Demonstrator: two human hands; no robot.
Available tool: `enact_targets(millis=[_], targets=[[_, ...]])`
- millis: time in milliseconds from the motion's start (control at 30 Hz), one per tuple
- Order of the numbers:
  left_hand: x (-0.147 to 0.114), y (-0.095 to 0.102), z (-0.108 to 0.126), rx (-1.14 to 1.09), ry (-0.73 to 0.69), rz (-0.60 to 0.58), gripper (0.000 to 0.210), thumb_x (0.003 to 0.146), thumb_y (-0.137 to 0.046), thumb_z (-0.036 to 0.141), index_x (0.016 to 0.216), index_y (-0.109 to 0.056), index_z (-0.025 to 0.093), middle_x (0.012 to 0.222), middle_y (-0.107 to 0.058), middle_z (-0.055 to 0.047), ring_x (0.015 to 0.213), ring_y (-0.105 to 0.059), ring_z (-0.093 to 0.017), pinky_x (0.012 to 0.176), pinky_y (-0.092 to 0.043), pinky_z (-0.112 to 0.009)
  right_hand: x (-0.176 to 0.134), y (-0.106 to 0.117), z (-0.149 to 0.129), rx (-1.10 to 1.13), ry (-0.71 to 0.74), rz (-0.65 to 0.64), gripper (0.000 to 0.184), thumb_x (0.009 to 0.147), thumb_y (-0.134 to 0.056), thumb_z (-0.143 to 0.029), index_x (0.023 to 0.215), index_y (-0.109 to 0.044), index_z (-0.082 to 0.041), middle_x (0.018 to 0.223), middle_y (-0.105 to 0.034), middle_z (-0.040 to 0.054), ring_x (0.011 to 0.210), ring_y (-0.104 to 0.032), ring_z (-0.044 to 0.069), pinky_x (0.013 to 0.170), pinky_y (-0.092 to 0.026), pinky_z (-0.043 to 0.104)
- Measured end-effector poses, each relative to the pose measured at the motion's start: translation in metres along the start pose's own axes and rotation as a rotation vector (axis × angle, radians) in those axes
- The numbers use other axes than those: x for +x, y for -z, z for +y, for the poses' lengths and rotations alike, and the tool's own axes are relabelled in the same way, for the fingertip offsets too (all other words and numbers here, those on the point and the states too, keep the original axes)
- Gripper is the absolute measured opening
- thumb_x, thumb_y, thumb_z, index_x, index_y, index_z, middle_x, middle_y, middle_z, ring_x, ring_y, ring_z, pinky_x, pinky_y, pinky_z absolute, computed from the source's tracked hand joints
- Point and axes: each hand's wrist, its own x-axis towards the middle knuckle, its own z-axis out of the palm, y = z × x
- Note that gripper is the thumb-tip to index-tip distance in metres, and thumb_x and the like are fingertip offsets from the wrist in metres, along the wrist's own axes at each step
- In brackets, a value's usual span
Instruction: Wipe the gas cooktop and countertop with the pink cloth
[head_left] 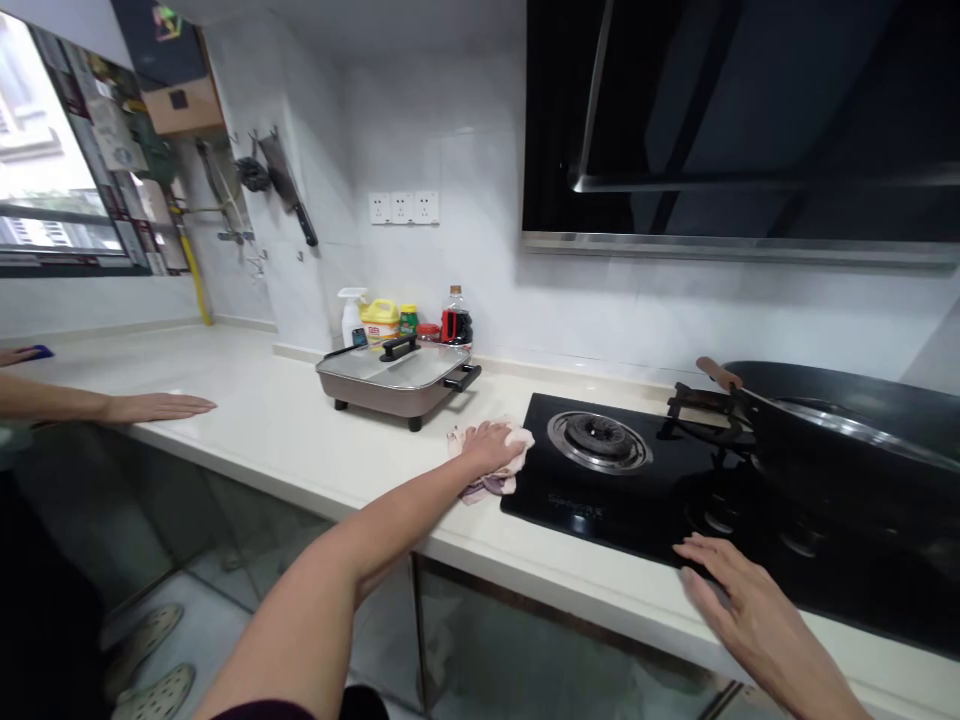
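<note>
A crumpled pale pink cloth lies on the countertop against the left edge of the black gas stove. My left hand presses down on it, fingers over the fabric. My right hand is by the stove's front edge with its fingers stretched out and nothing in it. Whether it touches the surface I cannot tell. Left of the cloth stands a brown electric pan with a glass lid. The stove's left burner is bare.
A large black wok sits on the right burner. Behind the pan stand a spray bottle, a yellow jug and a dark sauce bottle. Another person's hand rests on the counter at left; their other holds something blue. A cleaver hangs above.
</note>
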Motion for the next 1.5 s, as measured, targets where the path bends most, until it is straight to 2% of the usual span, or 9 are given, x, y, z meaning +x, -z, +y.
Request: enact_targets(millis=[333, 500, 733, 933, 1033, 1167, 1333, 1400, 1500], targets=[[-0.121, 0.009, 0.016, 0.023, -0.021, 0.074, 0.044, 0.096, -0.048, 0.051, 0.126, -0.065, 0.023, 0.136, -0.066, -0.011, 0.129, -0.056, -0.033, 0.109, -0.041, -0.047, 0.003, -0.001, -0.002, -0.009, 0.064, 0.005, 0.047, 0.099, -0.043, -0.057, 0.121, -0.073, -0.027, 0.138, -0.067, 0.008, 0.133, -0.06, 0.031, 0.116, -0.045, 0.053], [-0.156, 0.009, 0.019, -0.057, -0.132, 0.218, 0.027, 0.088, -0.063, 0.041, 0.108, -0.068, 0.024, 0.115, -0.069, -0.008, 0.112, -0.06, -0.029, 0.099, -0.045, -0.041, 0.005, 0.0, -0.006, -0.001, 0.056, -0.014, 0.048, 0.099, -0.043, -0.054, 0.124, -0.072, -0.025, 0.14, -0.067, 0.0086, 0.135, -0.058, 0.03, 0.116, -0.044, 0.051], [-0.154, 0.012, 0.022, -0.104, -0.364, 0.114, 0.031, 0.091, -0.068, 0.047, 0.114, -0.074, 0.029, 0.14, -0.062, -0.005, 0.126, -0.053, -0.029, 0.109, -0.041, -0.043, 0.004, 0.001, -0.011, 0.001, 0.053, -0.013, 0.046, 0.1, -0.043, -0.053, 0.124, -0.071, -0.026, 0.14, -0.066, 0.0082, 0.135, -0.057, 0.029, 0.116, -0.042, 0.051], [-0.154, 0.008, 0.042, -0.045, -0.398, 0.113, 0.034, 0.092, -0.067, 0.056, 0.11, -0.079, 0.029, 0.14, -0.061, -0.006, 0.126, -0.051, -0.031, 0.107, -0.042, -0.046, 0.005, 0.008, -0.014, 0.068, 0.02, -0.013, 0.045, 0.102, -0.043, -0.057, 0.116, -0.073, -0.027, 0.136, -0.065, 0.0071, 0.125, -0.062, 0.027, 0.111, -0.045, 0.047], [-0.152, -0.001, 0.065, -0.044, -0.472, 0.122, 0.038, 0.093, -0.066, 0.058, 0.116, -0.079, 0.031, 0.142, -0.06, -0.006, 0.127, -0.05, -0.031, 0.108, -0.041, -0.047, 0.006, 0.011, -0.013, 0.181, 0.006, 0.063, 0.047, 0.104, -0.039, -0.059, 0.113, -0.073, -0.027, 0.13, -0.065, 0.0072, 0.122, -0.062, 0.025, 0.112, -0.045, 0.043], [-0.142, -0.021, 0.119, -0.043, -0.599, 0.076, 0.051, 0.093, -0.062, 0.065, 0.126, -0.075, 0.029, 0.148, -0.057, -0.007, 0.13, -0.048, -0.032, 0.112, -0.039, -0.048, 0.006, 0.012, -0.008, 0.246, -0.043, 0.19, 0.05, 0.104, -0.036, -0.06, 0.113, -0.072, -0.026, 0.127, -0.065, 0.0079, 0.123, -0.06, 0.026, 0.11, -0.045, 0.043], [-0.131, -0.038, 0.182, -0.055, -0.698, -0.019, 0.057, 0.095, -0.054, 0.067, 0.135, -0.069, 0.03, 0.159, -0.048, -0.007, 0.139, -0.042, -0.034, 0.118, -0.032, -0.052, 0.007, 0.011, -0.002, 0.192, -0.07, 0.149, 0.056, 0.104, -0.031, -0.061, 0.105, -0.074, -0.026, 0.119, -0.068, 0.009, 0.116, -0.062, 0.027, 0.108, -0.045, 0.046], [-0.13, -0.037, 0.187, -0.084, -0.69, -0.049, 0.057, 0.094, -0.053, 0.067, 0.138, -0.066, 0.033, 0.161, -0.046, -0.006, 0.144, -0.038, -0.036, 0.12, -0.026, -0.06, 0.008, 0.01, -0.002, 0.162, -0.08, 0.129, 0.058, 0.104, -0.029, -0.061, 0.102, -0.075, -0.025, 0.115, -0.07, 0.0096, 0.114, -0.062, 0.028, 0.107, -0.045, 0.046], [-0.132, -0.029, 0.173, -0.124, -0.624, -0.1, 0.061, 0.092, -0.052, 0.071, 0.142, -0.062, 0.038, 0.165, -0.042, -0.005, 0.149, -0.032, -0.038, 0.12, -0.017, -0.069, 0.008, 0.009, -0.002, 0.129, -0.079, 0.096, 0.06, 0.104, -0.03, -0.063, 0.101, -0.076, -0.025, 0.112, -0.071, 0.0096, 0.112, -0.062, 0.028, 0.106, -0.045, 0.047]])
